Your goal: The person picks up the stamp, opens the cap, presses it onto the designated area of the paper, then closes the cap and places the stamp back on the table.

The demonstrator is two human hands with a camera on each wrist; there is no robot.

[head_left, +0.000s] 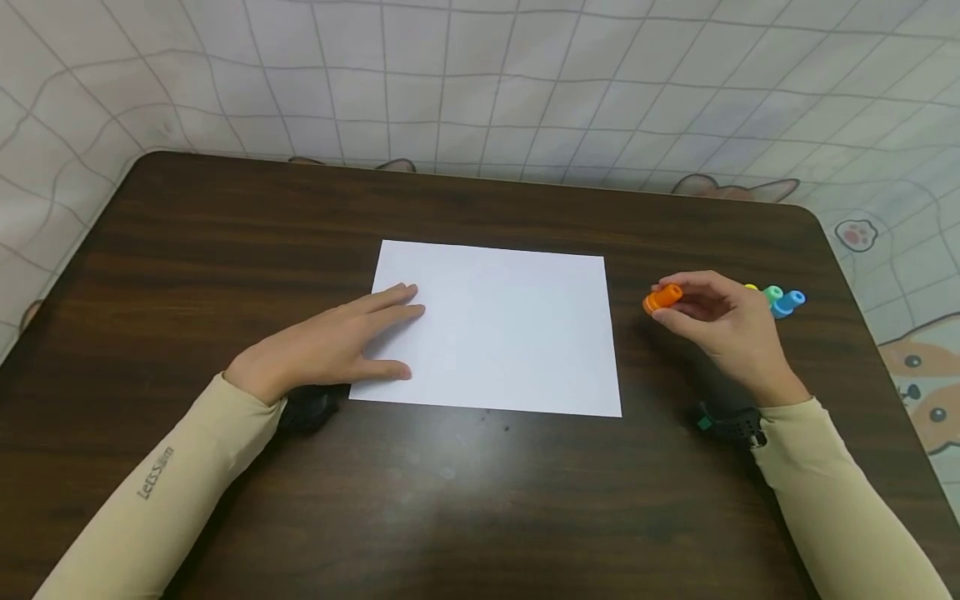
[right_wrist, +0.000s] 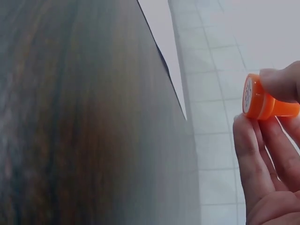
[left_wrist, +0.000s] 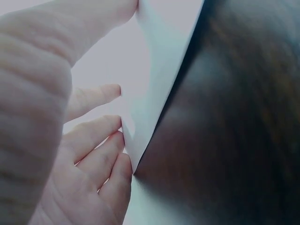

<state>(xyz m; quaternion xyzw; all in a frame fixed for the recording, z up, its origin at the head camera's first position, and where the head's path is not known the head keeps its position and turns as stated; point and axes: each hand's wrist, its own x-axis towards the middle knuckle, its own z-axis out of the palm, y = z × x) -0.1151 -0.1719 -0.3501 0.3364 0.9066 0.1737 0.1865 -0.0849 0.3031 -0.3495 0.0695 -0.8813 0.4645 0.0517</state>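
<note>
A white sheet of paper [head_left: 495,333] lies flat on the dark wooden table. My left hand [head_left: 337,337] rests on its left side, fingers straight and thumb spread apart; the left wrist view shows the fingers [left_wrist: 101,161] against the paper [left_wrist: 154,70]. To the right of the sheet, my right hand [head_left: 720,321] pinches a small orange stamp [head_left: 663,298] between thumb and fingers, above the table. Its wide round end carries a white disc with dark marks, seen on the stamp [right_wrist: 255,98] in the right wrist view.
Partly hidden behind the right hand are a blue stamp [head_left: 789,303], a green one [head_left: 773,293] and a bit of yellow. The dark table [head_left: 465,500] has rounded far corners. A white grid-patterned cloth [head_left: 480,83] with cartoon animals surrounds its far and side edges.
</note>
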